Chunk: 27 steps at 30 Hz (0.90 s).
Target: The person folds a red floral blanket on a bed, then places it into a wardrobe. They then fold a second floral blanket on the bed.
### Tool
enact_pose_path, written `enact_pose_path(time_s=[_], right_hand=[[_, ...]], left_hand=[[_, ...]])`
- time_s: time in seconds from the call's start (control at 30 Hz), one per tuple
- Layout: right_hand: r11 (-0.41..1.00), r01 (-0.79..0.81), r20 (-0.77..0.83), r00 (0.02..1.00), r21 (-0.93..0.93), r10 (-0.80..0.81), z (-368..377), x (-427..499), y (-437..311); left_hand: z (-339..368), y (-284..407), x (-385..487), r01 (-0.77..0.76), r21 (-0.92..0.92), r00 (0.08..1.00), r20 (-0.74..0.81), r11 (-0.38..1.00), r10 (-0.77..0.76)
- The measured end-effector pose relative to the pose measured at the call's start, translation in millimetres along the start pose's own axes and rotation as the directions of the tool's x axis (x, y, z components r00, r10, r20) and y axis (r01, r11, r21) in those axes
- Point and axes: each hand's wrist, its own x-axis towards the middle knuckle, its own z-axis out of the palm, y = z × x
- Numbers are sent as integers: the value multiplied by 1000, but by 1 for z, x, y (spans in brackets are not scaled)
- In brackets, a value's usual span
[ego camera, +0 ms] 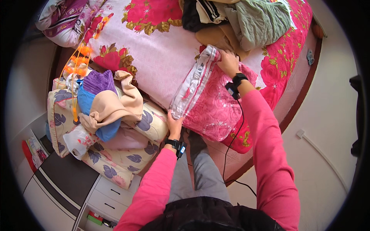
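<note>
A pink rose-patterned cloth (214, 106) with a gathered white border lies over the near edge of the bed, partly hanging down. My left hand (175, 122) grips the near-left end of its white border. At the border's far end, my right hand (229, 62) holds the cloth between thumb and fingers, close to a tan garment (214, 37). Between both hands the border runs in a slanting, bunched strip. Beneath it is the bed's pink and white floral cover (162, 57).
Behind my right hand lies a pile with a grey-green garment (260, 23). On the left, a floral-covered seat (133, 158) bears a beige garment (109, 106), a purple cloth (99, 80) and a white plastic bag (76, 143). A black cable (234, 135) hangs from my right wrist.
</note>
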Motion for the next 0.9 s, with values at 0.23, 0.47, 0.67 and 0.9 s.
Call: enact_pose_path(time_s=[0.23, 0.47, 0.67, 0.9], right_hand=[[739, 63, -22, 998, 670, -65, -98, -122, 102], [-22, -450, 356, 673, 893, 649, -143, -313, 277], [-527, -651, 838, 423, 546, 345, -87, -388, 319], [-319, -740, 763, 388, 592, 517, -7, -375, 268]], left_hand=[[-6, 49, -67, -640, 361, 766, 232, 678, 599], [55, 104, -201, -331, -193, 90, 968, 924, 234], [63, 83, -65, -581, 139, 779, 382, 802, 498], [19, 74, 100, -345, 583, 938, 234, 735, 254]])
